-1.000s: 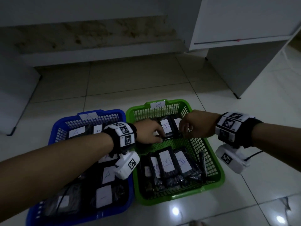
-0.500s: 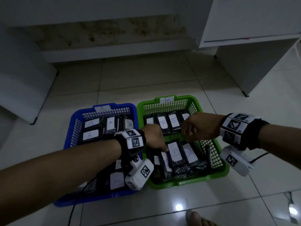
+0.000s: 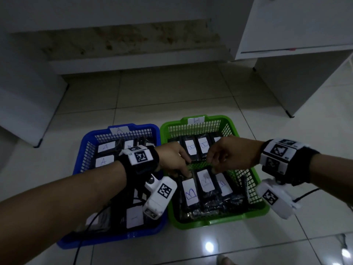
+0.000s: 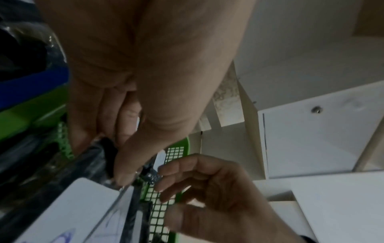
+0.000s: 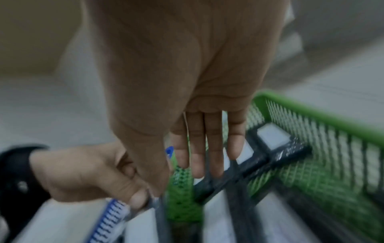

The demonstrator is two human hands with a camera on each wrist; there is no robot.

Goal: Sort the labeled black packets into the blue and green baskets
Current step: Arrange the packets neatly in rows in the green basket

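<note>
A blue basket (image 3: 118,235) tagged A stands on the left and holds black packets with A labels (image 3: 104,161). Beside it, a green basket (image 3: 219,223) tagged B holds two rows of B packets. My left hand (image 3: 186,170) reaches across into the green basket and pinches the far end of the near-left B packet (image 3: 190,192) between thumb (image 4: 122,179) and fingers. My right hand (image 3: 214,165) hovers over the far end of the middle near packet (image 3: 205,180). Its fingers (image 5: 214,148) hang loosely and hold nothing I can see.
Both baskets sit on a pale tiled floor. A white cabinet (image 3: 298,83) stands at the back right and a white panel (image 3: 23,104) at the left. A low ledge (image 3: 133,64) runs along the stained back wall. A foot (image 3: 223,262) shows at the bottom edge.
Both hands have come from the back row of B packets toward the near row. The left fingers now pinch the near-left packet's end. The head view has pulled back and up.
</note>
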